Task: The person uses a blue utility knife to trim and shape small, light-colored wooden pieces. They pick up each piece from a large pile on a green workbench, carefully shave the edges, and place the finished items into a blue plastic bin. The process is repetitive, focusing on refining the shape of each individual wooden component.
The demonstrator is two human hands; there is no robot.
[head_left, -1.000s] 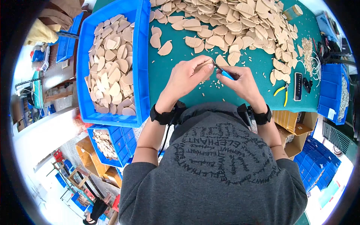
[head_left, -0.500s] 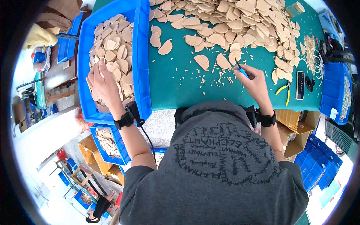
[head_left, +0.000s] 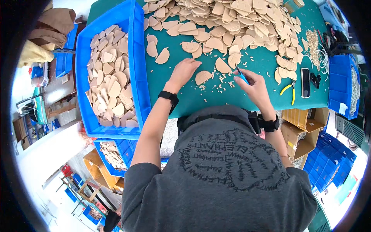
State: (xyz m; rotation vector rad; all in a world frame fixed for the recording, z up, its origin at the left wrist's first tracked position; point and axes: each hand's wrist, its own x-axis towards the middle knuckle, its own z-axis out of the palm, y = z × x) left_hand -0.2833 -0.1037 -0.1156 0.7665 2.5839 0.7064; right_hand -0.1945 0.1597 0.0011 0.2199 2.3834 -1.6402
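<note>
My left hand (head_left: 185, 72) hovers over the green table with its fingers stretched out and nothing in them. Its fingertips point at a tan half-round piece (head_left: 203, 77), a little apart from it. In my right hand (head_left: 251, 86) is a blue-handled tool (head_left: 242, 76) with a thin dark tip; its exact kind is too small to tell. The tip is close to another tan piece (head_left: 234, 60), and I cannot tell whether they touch. Between the hands lies one more half-round piece (head_left: 222, 65), with small scraps (head_left: 222, 84) scattered below it.
A large heap of tan pieces (head_left: 239, 19) covers the far side of the green table (head_left: 177, 100). To the left stands a blue bin (head_left: 140, 77) with many such pieces inside. Yellow-handled pliers (head_left: 293, 92) and a phone-like black device (head_left: 305, 83) lie to the right, near a blue tray (head_left: 340, 85).
My left hand has left the blue bin and moved right, over the table. My right hand still holds the blue-handled tool near the same piece. The view has shifted slightly.
</note>
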